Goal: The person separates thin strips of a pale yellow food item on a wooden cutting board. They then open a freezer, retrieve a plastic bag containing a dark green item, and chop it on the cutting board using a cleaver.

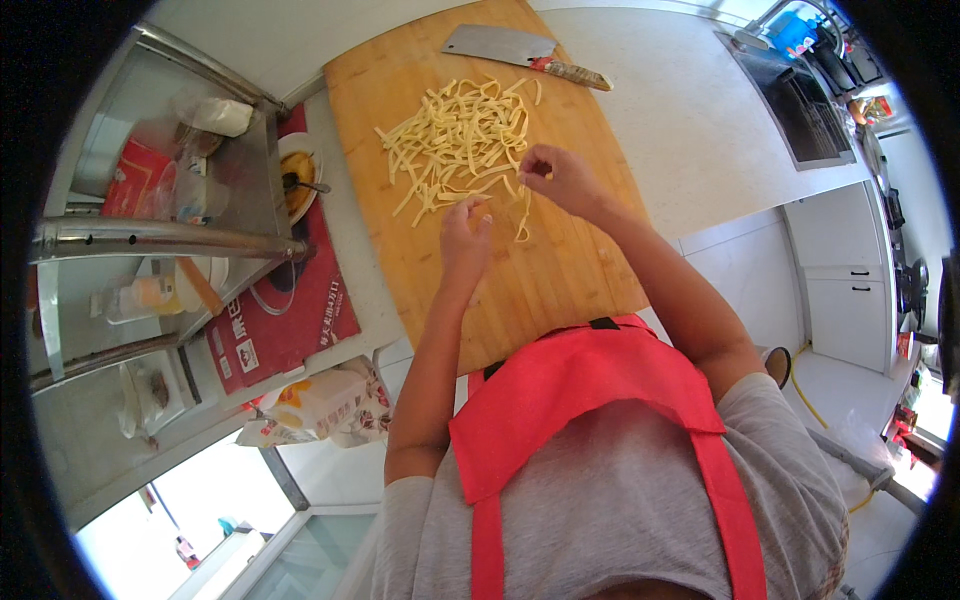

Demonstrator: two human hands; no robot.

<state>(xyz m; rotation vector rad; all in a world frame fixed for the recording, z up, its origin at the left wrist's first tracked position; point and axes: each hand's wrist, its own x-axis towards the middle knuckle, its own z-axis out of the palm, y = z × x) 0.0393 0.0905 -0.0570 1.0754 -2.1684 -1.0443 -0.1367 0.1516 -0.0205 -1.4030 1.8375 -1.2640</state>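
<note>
A loose heap of flat cut noodles [469,131] is spread over a wooden cutting board [555,277]. My right hand [559,180] is at the heap's near right edge, its thumb and fingers pinched around a noodle strand [523,225] that trails down onto the board. My left hand [463,240] is beside the heap's near edge, thumb and forefinger apart and the fingertips close to some noodle ends. Beyond the noodles, at the board's far right, lies a cleaver [501,45] with its worn handle pointing right.
On the left stands a metal-framed shelf [165,238] holding bags and containers. Between it and the board are a plate of orange-brown food [301,202] with a spoon and a red printed box [289,337]. A sink [795,105] is set into the pale counter [652,112] at right.
</note>
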